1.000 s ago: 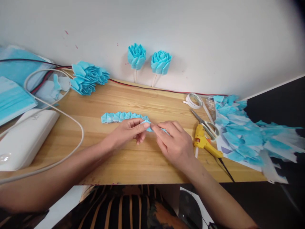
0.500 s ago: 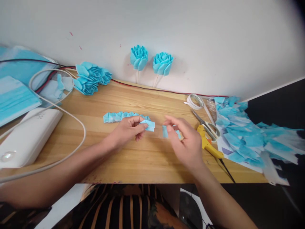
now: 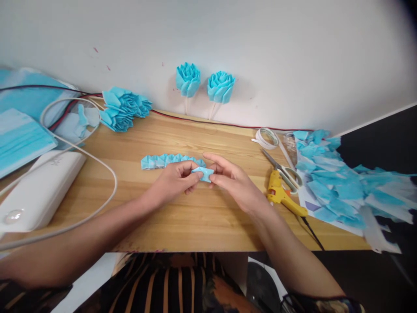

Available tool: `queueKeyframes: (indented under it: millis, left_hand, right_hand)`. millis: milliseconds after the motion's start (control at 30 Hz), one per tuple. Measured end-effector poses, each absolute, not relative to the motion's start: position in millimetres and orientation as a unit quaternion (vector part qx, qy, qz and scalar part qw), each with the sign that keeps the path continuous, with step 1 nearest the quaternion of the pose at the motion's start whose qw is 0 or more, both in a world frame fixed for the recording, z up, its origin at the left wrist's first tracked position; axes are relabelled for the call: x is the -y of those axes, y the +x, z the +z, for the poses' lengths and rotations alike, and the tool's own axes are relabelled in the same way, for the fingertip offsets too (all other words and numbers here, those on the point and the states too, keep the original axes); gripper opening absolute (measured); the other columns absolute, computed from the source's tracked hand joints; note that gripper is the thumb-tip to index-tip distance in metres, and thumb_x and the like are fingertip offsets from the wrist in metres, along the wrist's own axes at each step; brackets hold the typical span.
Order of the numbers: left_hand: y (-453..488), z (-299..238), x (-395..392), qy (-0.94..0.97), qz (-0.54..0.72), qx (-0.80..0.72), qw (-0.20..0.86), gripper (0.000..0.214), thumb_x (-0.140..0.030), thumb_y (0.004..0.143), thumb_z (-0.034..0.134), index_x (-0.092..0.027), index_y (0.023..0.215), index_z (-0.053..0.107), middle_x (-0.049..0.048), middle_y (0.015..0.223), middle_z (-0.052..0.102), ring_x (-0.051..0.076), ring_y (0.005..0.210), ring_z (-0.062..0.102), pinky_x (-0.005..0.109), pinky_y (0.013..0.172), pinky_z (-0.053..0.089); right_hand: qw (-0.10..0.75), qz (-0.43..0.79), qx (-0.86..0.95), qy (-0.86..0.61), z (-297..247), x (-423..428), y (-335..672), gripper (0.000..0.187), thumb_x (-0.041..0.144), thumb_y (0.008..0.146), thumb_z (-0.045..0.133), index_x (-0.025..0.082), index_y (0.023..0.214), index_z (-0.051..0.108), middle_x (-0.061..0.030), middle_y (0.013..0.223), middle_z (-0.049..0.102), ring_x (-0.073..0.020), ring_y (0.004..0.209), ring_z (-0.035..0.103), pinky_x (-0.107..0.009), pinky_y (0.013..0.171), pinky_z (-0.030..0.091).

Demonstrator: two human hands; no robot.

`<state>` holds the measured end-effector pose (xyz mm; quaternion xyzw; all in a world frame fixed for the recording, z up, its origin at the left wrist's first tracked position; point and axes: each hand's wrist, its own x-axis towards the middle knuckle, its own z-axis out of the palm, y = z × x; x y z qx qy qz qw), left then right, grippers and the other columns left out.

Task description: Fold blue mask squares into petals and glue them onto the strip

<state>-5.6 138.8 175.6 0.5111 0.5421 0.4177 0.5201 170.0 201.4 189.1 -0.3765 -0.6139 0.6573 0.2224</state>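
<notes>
A small folded piece of light blue fabric (image 3: 205, 174) is held above the wooden table between my two hands. My left hand (image 3: 180, 177) pinches its left end between thumb and forefinger. The thumb and fingers of my right hand (image 3: 233, 180) close on its right end, with the forefinger raised. Whether it is one layer or two pieces laid together I cannot tell. Just behind my hands lies a row of pleated blue pieces (image 3: 159, 161), its right part partly covered by my fingers.
To the right lie a yellow glue gun (image 3: 283, 198), scissors (image 3: 285, 171), a tape roll (image 3: 267, 138) and a heap of blue pieces (image 3: 335, 187). Blue fabric flowers (image 3: 124, 108) lie back left; two stemmed ones (image 3: 220, 87) lean on the wall. A white power bank (image 3: 42, 191) and cable stand left.
My right hand has moved left, bringing a blue piece seen at its fingers to the one in my left hand. Both hands now meet there. My left hand has barely moved.
</notes>
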Motion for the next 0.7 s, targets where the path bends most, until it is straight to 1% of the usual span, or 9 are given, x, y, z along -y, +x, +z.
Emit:
queueKeyframes:
  millis: [100, 200, 267, 367, 500, 600, 700]
  left_hand:
    - [-7.2, 174.1, -139.4, 0.506, 0.420, -0.528, 0.537, 0.028, -0.037, 0.086, 0.055, -0.018, 0.065, 0.052, -0.0042, 0.055, 0.052, 0.009, 0.052, 0.049, 0.022, 0.054, 0.040]
    - [-9.0, 174.4, -140.7, 0.481, 0.447, -0.501, 0.564, 0.032, -0.042, 0.089, 0.051, -0.018, 0.069, 0.055, -0.0021, 0.061, 0.057, 0.011, 0.056, 0.053, 0.024, 0.057, 0.043]
    - [-9.7, 176.3, -141.6, 0.477, 0.456, -0.515, 0.547, 0.032, -0.043, 0.090, 0.052, -0.018, 0.071, 0.058, -0.0016, 0.064, 0.058, 0.011, 0.060, 0.053, 0.024, 0.059, 0.043]
    - [-9.8, 179.1, -142.6, 0.490, 0.451, -0.552, 0.501, 0.026, -0.041, 0.086, 0.057, -0.018, 0.075, 0.060, -0.0027, 0.065, 0.055, 0.012, 0.064, 0.051, 0.025, 0.062, 0.041]
    - [-9.5, 176.2, -143.3, 0.490, 0.453, -0.550, 0.503, 0.020, -0.037, 0.082, 0.061, -0.018, 0.078, 0.060, -0.0038, 0.065, 0.054, 0.011, 0.061, 0.049, 0.025, 0.062, 0.041]
    - [-9.9, 172.1, -143.3, 0.475, 0.455, -0.544, 0.520, 0.022, -0.038, 0.082, 0.061, -0.017, 0.074, 0.059, -0.0038, 0.062, 0.053, 0.010, 0.058, 0.047, 0.024, 0.059, 0.039]
    - [-10.1, 171.1, -142.8, 0.453, 0.460, -0.546, 0.534, 0.025, -0.038, 0.084, 0.062, -0.017, 0.071, 0.058, -0.0038, 0.060, 0.053, 0.009, 0.056, 0.047, 0.024, 0.058, 0.039]
  right_hand:
    - [0.234, 0.647, 0.621, -0.375, 186.6, -203.2, 169.1, 0.054, 0.020, 0.076, 0.063, 0.021, 0.130, 0.060, 0.0014, 0.082, 0.062, -0.0128, 0.073, 0.054, -0.030, 0.070, 0.045]
    - [0.254, 0.635, 0.629, -0.369, 183.0, -204.4, 169.9, 0.054, 0.020, 0.076, 0.061, 0.021, 0.130, 0.060, 0.0015, 0.082, 0.061, -0.0127, 0.071, 0.054, -0.030, 0.070, 0.045]
    - [0.263, 0.618, 0.642, -0.369, 180.8, -204.5, 171.1, 0.054, 0.021, 0.077, 0.060, 0.022, 0.131, 0.059, 0.0016, 0.082, 0.061, -0.0127, 0.071, 0.054, -0.030, 0.070, 0.045]
    - [0.261, 0.595, 0.665, -0.369, 178.8, -203.7, 172.2, 0.054, 0.022, 0.079, 0.059, 0.022, 0.133, 0.056, 0.0020, 0.081, 0.058, -0.0129, 0.071, 0.052, -0.030, 0.069, 0.045]
    - [0.250, 0.584, 0.681, -0.364, 178.1, -202.3, 171.7, 0.054, 0.021, 0.080, 0.058, 0.022, 0.133, 0.056, 0.0007, 0.084, 0.058, -0.0135, 0.074, 0.054, -0.030, 0.067, 0.045]
    - [0.238, 0.583, 0.689, -0.359, 177.8, -201.9, 171.2, 0.053, 0.020, 0.080, 0.057, 0.022, 0.133, 0.057, 0.0001, 0.084, 0.060, -0.0137, 0.074, 0.055, -0.030, 0.067, 0.047]
    - [0.229, 0.584, 0.693, -0.354, 177.0, -202.1, 171.5, 0.055, 0.018, 0.079, 0.057, 0.020, 0.134, 0.057, -0.0001, 0.084, 0.060, -0.0132, 0.072, 0.054, -0.029, 0.065, 0.047]
